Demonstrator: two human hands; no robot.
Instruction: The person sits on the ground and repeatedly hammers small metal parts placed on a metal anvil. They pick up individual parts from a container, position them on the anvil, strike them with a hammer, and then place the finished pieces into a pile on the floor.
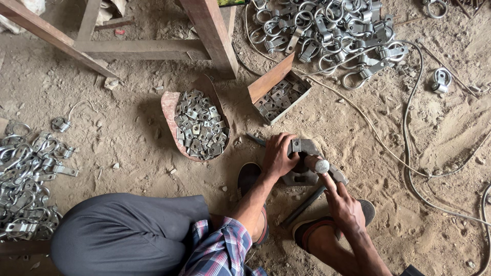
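My left hand (279,155) presses a small bent metal bracket (303,146) down on a dark steel block (302,177) set in the dirt floor. My right hand (343,203) grips a hammer handle; the hammer's shiny round head (321,165) sits just above the block beside the bracket. A dark steel bar (303,206) lies slanted on the ground under my right wrist. Both my feet in sandals flank the block.
A curved rusty tray (169,110) and a small box (286,110) hold several flat metal plates. Heaps of metal rings with clamps lie at top right (332,36) and far left (25,179). Wooden table legs (212,36) stand behind. Thin wires (409,153) trail at right.
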